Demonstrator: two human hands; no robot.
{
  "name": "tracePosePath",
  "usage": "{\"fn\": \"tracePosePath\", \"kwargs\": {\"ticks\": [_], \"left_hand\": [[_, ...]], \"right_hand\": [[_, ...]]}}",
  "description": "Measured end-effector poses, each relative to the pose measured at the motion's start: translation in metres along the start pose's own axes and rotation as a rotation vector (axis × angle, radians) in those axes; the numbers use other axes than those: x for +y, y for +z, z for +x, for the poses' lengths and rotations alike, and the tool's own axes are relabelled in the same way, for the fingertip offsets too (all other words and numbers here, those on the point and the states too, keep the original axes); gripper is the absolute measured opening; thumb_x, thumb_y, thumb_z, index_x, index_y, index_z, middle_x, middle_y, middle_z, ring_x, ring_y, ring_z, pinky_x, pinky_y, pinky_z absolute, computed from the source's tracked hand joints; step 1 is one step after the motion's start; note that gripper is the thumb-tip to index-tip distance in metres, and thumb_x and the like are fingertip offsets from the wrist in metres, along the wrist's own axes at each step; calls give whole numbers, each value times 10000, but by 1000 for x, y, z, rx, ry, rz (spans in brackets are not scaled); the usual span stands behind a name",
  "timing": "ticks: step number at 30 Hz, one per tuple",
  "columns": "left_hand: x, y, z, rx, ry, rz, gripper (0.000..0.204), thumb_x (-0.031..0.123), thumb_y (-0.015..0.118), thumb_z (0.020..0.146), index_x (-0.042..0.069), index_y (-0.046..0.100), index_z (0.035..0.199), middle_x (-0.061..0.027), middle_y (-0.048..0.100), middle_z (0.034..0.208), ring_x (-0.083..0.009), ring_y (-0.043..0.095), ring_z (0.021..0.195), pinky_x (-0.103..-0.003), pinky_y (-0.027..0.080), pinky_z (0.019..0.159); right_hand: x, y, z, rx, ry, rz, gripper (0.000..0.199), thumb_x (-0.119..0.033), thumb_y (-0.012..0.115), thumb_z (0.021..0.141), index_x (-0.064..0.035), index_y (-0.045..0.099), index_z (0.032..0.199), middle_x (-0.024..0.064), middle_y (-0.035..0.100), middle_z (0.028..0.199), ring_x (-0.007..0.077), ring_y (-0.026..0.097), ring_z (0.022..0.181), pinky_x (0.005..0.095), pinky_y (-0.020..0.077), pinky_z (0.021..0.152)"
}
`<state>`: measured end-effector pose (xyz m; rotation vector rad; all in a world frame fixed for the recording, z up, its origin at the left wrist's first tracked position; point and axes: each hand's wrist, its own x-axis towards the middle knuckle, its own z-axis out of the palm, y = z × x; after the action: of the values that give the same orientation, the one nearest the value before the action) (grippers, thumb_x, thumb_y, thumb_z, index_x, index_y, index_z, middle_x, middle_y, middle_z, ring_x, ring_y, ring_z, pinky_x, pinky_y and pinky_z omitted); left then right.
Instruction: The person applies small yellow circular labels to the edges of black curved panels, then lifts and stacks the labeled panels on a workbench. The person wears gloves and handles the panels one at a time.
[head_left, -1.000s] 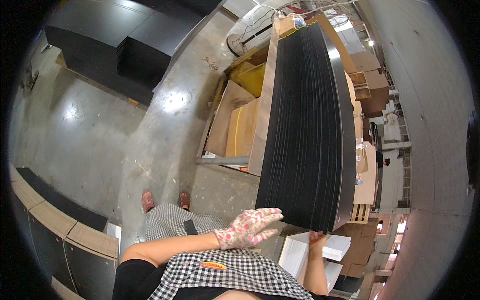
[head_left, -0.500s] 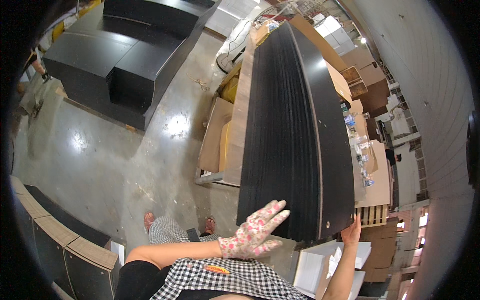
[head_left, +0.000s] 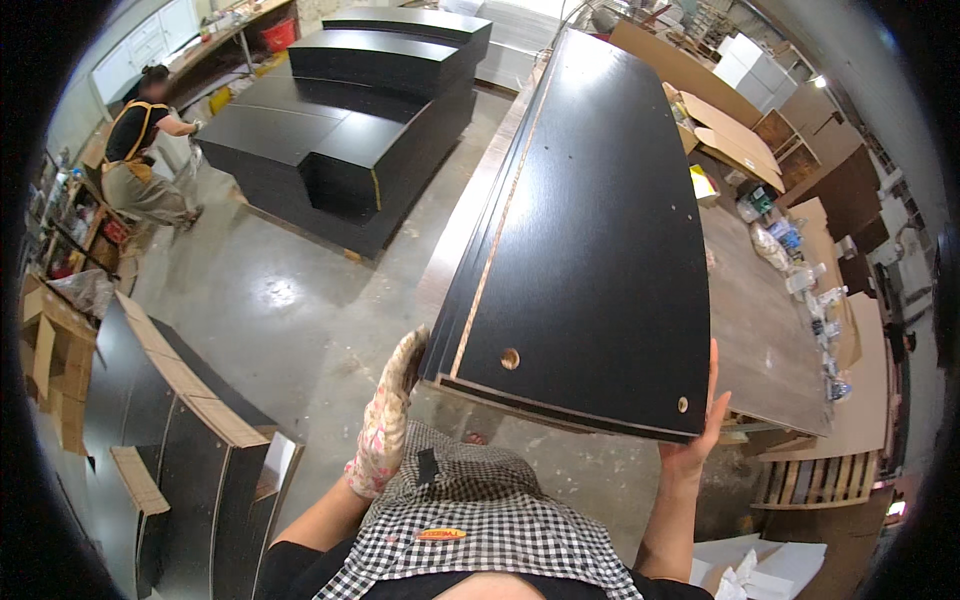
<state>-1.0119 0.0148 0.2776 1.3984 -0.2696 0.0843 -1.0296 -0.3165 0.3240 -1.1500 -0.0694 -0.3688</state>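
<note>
We note a stack of large black laminated boards (head_left: 590,230) lying near flat before us, its near end overhanging the concrete floor (head_left: 290,300). The left hand (head_left: 385,425), in a floral glove, presses flat and open against the near left corner; the bare right hand (head_left: 695,440) cups the right corner, fingers spread. We judge the top boards could slide off, neither hand clamping.

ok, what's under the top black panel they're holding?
Under the top black panel, more thin black panels are stacked; only their left and near edges show. Left hand and right hand flank the near end. What supports the stack is hidden.
</note>
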Motion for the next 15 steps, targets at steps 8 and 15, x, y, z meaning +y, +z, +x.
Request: {"fn": "tracePosePath", "kwargs": {"ticks": [8, 15], "left_hand": [[1, 8, 7, 49, -6, 214, 646, 492, 242, 1014, 18, 313, 1446, -159, 370, 1464, -277, 328, 1370, -365, 233, 1134], [-4, 19, 10, 297, -84, 257, 555, 509, 354, 994, 63, 559, 1253, 51, 476, 899, -87, 326, 738, -247, 316, 673]], "right_hand": [[18, -16, -10, 109, 48, 89, 491, -388, 369, 989, -48, 482, 1326, 61, 592, 1216, 172, 569, 1094, 341, 451, 944], [11, -20, -6, 47, 144, -33, 627, -427, 430, 939, -66, 309, 1436, 98, 424, 1382, 206, 432, 1257, 354, 380, 1028]]}}
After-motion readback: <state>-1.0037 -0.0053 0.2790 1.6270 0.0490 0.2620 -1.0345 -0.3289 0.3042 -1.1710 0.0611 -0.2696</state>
